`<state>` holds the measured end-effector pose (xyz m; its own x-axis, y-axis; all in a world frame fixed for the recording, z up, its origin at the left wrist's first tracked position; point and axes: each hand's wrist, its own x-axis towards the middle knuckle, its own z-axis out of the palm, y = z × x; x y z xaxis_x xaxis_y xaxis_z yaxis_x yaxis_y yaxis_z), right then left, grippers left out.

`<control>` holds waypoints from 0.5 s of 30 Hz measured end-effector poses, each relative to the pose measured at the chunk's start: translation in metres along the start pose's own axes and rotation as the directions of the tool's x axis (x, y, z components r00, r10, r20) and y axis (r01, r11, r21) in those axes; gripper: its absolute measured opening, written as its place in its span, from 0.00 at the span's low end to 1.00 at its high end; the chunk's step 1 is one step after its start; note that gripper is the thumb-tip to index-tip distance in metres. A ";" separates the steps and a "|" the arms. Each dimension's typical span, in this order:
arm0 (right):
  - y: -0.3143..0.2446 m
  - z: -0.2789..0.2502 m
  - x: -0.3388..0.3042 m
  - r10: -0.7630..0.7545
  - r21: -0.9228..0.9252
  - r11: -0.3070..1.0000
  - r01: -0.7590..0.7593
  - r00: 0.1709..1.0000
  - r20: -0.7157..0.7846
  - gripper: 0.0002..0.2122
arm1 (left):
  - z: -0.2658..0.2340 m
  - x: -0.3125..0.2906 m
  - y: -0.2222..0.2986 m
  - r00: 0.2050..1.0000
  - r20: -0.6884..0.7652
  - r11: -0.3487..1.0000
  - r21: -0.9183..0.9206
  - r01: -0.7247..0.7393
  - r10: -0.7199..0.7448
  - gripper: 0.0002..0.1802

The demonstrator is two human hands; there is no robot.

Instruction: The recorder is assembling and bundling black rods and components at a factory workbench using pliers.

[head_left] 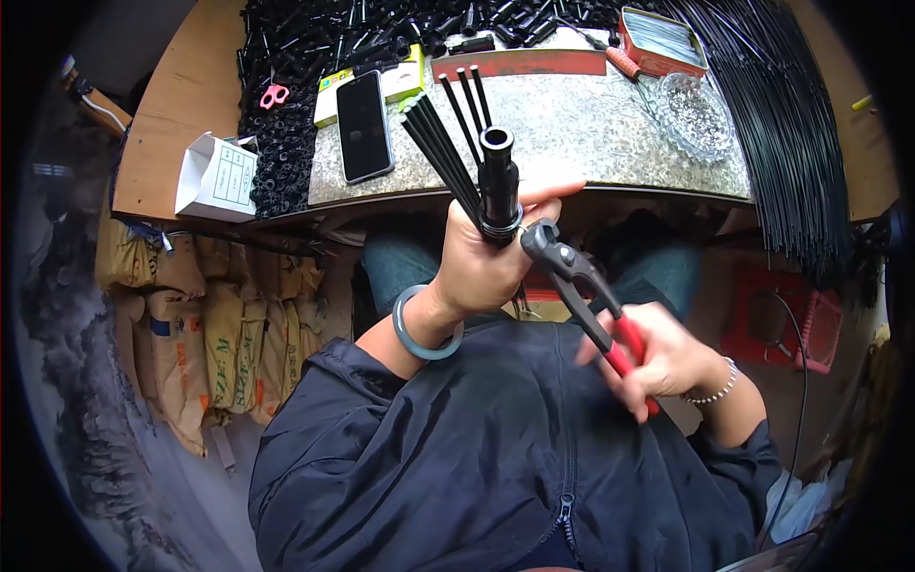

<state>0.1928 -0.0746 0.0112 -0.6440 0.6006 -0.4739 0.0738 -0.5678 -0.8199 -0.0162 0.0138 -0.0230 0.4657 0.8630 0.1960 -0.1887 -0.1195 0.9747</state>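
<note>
My left hand (474,262) is closed around the lower end of a black tube (497,181) with an open ring-shaped top. Thin black rods (440,153) fan upward beside the tube, a thick bunch on the left and a few apart behind it. A ring or wire shows round the tube's base. Red-handled pincers (583,296) are gripped in my right hand (667,351), which is slightly blurred. Their dark jaws touch or nearly touch the tube's base beside my left fingers; whether they bite on wire I cannot tell.
On the bench lie a phone (364,126), a white box (219,181), pink scissors (274,95), a glass dish (691,116) of small bits and a red tin (661,43). Black parts (343,33) pile up behind; long black rods (772,124) overhang at right. Sacks (179,348) stand below left.
</note>
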 end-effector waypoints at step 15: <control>0.011 -0.007 0.002 -0.709 -0.797 0.525 0.300 0.671 -0.214 0.34 | -0.007 -0.002 -0.003 1.000 0.024 0.996 -0.090 -0.001 0.003 0.22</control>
<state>0.1976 -0.0753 -0.0009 -0.3215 0.9267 0.1945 0.4523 0.3308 -0.8282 -0.0226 0.0164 -0.0272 0.4858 0.8505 0.2016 -0.2663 -0.0757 0.9609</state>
